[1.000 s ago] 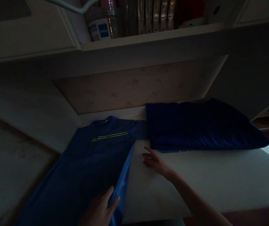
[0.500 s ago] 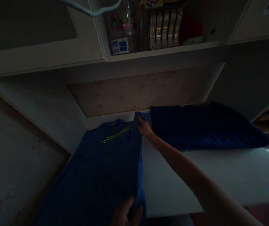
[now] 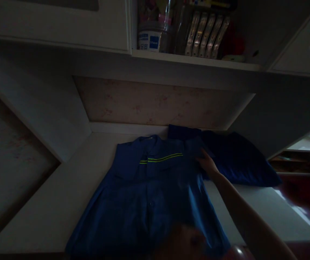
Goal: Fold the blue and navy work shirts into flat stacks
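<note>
A blue work shirt (image 3: 146,195) with a yellow-green chest stripe (image 3: 162,158) lies flat on a white desk (image 3: 54,195), collar toward the wall. My right hand (image 3: 207,163) rests on the shirt's right shoulder, fingers closed on the cloth there. My left hand (image 3: 183,242) is a dark blur at the shirt's lower hem, near the desk's front edge; its fingers cannot be made out. A folded dark blue garment (image 3: 236,159) lies just right of the shirt, touching it.
The room is dim. A shelf (image 3: 193,59) above the desk holds a jar (image 3: 149,36), a bottle and a row of books. White cabinet walls close in the left and right sides. A red surface (image 3: 306,202) shows at the far right.
The shirt's right side has been spread wider across the desk. My right hand slid along the shoulder toward the folded garment. The view shifted left, and my left hand stayed at the hem.
</note>
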Motion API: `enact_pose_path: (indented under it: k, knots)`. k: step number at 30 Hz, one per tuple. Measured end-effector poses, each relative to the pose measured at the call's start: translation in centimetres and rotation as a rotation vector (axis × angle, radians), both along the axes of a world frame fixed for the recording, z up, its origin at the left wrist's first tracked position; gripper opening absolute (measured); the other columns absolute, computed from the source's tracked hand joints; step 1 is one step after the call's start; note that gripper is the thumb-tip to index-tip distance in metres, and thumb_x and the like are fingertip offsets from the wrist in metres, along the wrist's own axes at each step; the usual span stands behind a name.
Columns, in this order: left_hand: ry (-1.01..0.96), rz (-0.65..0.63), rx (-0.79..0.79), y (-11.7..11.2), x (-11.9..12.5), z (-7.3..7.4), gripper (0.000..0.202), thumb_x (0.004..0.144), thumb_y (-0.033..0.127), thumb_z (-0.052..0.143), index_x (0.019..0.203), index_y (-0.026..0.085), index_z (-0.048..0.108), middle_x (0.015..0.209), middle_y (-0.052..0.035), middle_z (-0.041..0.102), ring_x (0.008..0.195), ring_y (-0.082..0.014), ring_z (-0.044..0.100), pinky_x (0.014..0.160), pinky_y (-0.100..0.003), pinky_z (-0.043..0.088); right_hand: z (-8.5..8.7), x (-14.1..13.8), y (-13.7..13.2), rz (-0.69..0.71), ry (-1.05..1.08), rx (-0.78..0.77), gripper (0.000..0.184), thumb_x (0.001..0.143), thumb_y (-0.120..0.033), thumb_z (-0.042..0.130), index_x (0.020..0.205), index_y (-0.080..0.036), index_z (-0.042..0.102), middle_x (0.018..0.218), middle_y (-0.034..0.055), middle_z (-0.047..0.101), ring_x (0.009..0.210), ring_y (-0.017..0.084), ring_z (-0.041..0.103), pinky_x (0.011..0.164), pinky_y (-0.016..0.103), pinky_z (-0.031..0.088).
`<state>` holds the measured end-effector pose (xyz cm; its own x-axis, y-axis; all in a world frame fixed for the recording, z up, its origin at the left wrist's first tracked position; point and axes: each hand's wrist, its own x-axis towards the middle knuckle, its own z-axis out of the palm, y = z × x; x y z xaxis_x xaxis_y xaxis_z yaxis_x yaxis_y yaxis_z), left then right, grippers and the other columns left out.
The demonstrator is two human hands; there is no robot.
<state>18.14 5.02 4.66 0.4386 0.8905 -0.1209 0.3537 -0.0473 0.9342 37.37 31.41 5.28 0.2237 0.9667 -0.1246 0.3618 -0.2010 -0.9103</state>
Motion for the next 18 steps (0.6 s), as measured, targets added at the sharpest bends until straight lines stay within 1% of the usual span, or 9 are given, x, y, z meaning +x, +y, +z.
enact_pose_path:
  k: [2,3,5,6,8,11,13,16,18]
  knots:
    - [0.262,0.227,0.19,3.1,-4.1,0.1,0.03,0.099,0.032,0.049,0.122,0.021,0.064,0.118,-0.0058,0.069,0.108,-0.0199,0.064,0.099,-0.035,0.05,-1.8,1.5,-0.6,-0.036,0.212,-0.093,0.079,0.078,-0.023,0.076,0.15,-0.03,0.045,0.111,0.0027,0.074,0.088,0.018,0.072,0.078,0.027,0.061]
    - [0.494,0.376,0.346,4.7,-6.6,0.0,0.03,0.098,0.029,0.047,0.123,0.024,0.063,0.121,-0.0046,0.069,0.113,-0.0179,0.063,0.102,-0.03,0.048,-2.4,1.8,-0.8,-0.045,0.316,-0.107,0.077,0.08,-0.021,0.075,0.15,-0.031,0.045,0.109,0.0015,0.074,0.084,0.016,0.072,0.075,0.025,0.06]
    - [0.66,0.525,0.386,7.5,-12.0,-0.3,0.039,0.096,0.03,0.05,0.132,0.017,0.058,0.134,-0.0134,0.06,0.126,-0.0271,0.054,0.109,-0.042,0.042,-3.2,2.0,-1.1,-0.073,0.462,-0.099,0.073,0.082,-0.018,0.073,0.148,-0.033,0.047,0.11,-0.0003,0.073,0.083,0.012,0.072,0.075,0.02,0.059]
    - [0.733,0.581,0.386,8.5,-14.5,-0.5,0.043,0.094,0.031,0.053,0.134,0.014,0.056,0.138,-0.0179,0.056,0.129,-0.0323,0.051,0.108,-0.048,0.041,-3.4,2.0,-1.1,-0.097,0.489,-0.103,0.071,0.082,-0.018,0.073,0.147,-0.034,0.049,0.111,-0.0007,0.073,0.083,0.011,0.072,0.074,0.019,0.059]
    - [0.823,0.624,0.35,9.8,-18.9,-1.1,0.041,0.091,0.033,0.057,0.125,0.011,0.061,0.131,-0.0212,0.059,0.124,-0.0356,0.054,0.103,-0.05,0.043,-3.5,1.9,-1.2,-0.137,0.478,-0.14,0.069,0.084,-0.022,0.074,0.146,-0.035,0.05,0.111,-0.0005,0.074,0.081,0.012,0.072,0.07,0.019,0.059]
    - [0.899,0.63,0.294,10.3,-23.5,-1.6,0.023,0.094,0.03,0.052,0.102,0.019,0.07,0.112,-0.0117,0.07,0.106,-0.0255,0.064,0.095,-0.036,0.048,-3.5,1.8,-1.3,-0.163,0.423,-0.197,0.067,0.084,-0.026,0.076,0.145,-0.036,0.052,0.113,0.0013,0.074,0.08,0.014,0.072,0.064,0.019,0.058]
    - [0.933,0.701,0.256,10.3,-26.3,-1.4,0.028,0.097,0.032,0.044,0.105,0.022,0.069,0.114,-0.0084,0.071,0.104,-0.0211,0.066,0.092,-0.03,0.048,-3.4,1.9,-1.5,-0.163,0.416,-0.204,0.065,0.084,-0.025,0.075,0.145,-0.035,0.053,0.115,0.0026,0.073,0.079,0.014,0.072,0.061,0.018,0.057]
    - [0.996,0.907,0.142,9.3,-31.3,-0.6,0.043,0.099,0.038,0.033,0.117,0.015,0.064,0.116,-0.0156,0.071,0.103,-0.0261,0.068,0.087,-0.034,0.051,-3.2,1.9,-1.8,-0.168,0.449,-0.197,0.066,0.086,-0.021,0.072,0.147,-0.033,0.05,0.114,0.0036,0.073,0.079,0.013,0.072,0.062,0.019,0.058]
    - [1.031,0.998,0.047,7.8,-34.7,-0.1,0.045,0.096,0.039,0.034,0.109,0.012,0.068,0.105,-0.0193,0.074,0.094,-0.0317,0.07,0.077,-0.038,0.052,-3.1,1.9,-1.8,-0.181,0.499,-0.18,0.066,0.086,-0.017,0.07,0.147,-0.031,0.049,0.111,0.0034,0.073,0.078,0.013,0.072,0.065,0.019,0.059]
